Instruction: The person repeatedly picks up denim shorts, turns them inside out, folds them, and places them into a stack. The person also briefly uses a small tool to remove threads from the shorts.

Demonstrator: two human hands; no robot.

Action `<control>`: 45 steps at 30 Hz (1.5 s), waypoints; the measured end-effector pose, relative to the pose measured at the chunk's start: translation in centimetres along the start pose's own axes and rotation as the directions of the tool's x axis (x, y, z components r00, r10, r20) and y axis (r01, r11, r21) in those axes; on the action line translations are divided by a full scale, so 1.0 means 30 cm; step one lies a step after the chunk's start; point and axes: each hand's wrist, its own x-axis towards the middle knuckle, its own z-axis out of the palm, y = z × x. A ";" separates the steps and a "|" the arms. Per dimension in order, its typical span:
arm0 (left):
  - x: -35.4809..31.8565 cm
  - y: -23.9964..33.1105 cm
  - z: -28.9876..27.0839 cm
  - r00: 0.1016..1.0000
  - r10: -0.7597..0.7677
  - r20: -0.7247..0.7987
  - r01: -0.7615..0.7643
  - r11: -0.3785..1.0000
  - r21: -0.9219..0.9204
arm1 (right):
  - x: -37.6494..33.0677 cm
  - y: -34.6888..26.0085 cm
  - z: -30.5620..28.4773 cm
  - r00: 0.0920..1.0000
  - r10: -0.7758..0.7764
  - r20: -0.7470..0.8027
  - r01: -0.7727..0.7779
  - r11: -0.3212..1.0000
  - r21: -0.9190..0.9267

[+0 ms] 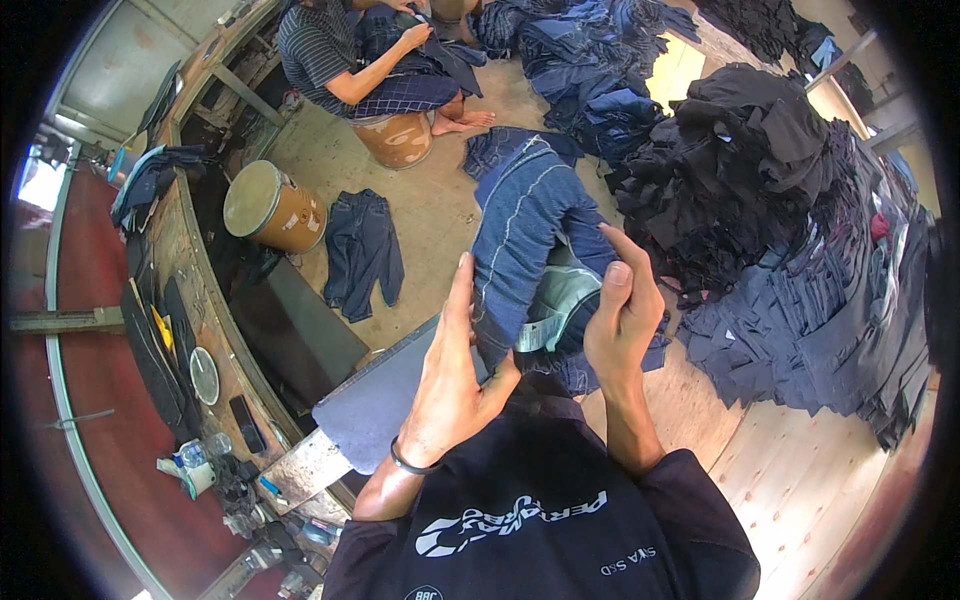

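Dark blue jeans [530,215] are bunched up in front of my chest, pale seam stitching showing along one leg. A white-green pocket lining [568,292] and a small white label show in the fold between my hands. My left hand [455,375], a dark band at its wrist, holds the jeans' left edge, its fingers straight and its thumb against the lower cloth. On the other side my right hand [622,315] grips the denim, index finger raised and thumb extended; some of its fingers are partly hidden. A grey-blue cloth [375,400] lies left of my left wrist.
Black and dark grey garments are heaped [745,190] at right, with a denim pile [580,65] beyond. Another person [330,60] sits on a drum [393,140] handling dark cloth. Farther left are another drum [270,205], dark trousers [360,250] and a wooden bench [225,330].
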 end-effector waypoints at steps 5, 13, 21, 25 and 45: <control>0.030 -0.034 0.036 0.999 -0.044 -0.028 0.044 0.999 0.003 | 0.002 -0.004 0.009 0.998 0.039 0.052 -0.038 0.999 -0.013; 0.058 -0.211 0.184 0.957 -0.090 0.274 0.158 0.958 -0.239 | -0.100 0.229 0.106 0.707 0.428 0.563 -0.506 0.862 -0.021; -0.028 -0.380 0.316 0.713 -0.024 0.701 0.521 0.687 -0.506 | -0.246 0.597 -0.033 0.629 0.629 0.457 -0.638 0.753 -0.160; -0.016 -0.514 0.234 0.984 0.052 0.169 -0.069 0.993 0.094 | -0.035 0.670 -0.186 0.747 0.436 0.503 -0.285 0.892 -0.350; -0.283 -0.950 0.064 0.892 -0.123 -0.436 0.401 0.661 0.635 | -0.458 1.109 0.637 0.379 0.592 0.711 0.088 0.742 -0.665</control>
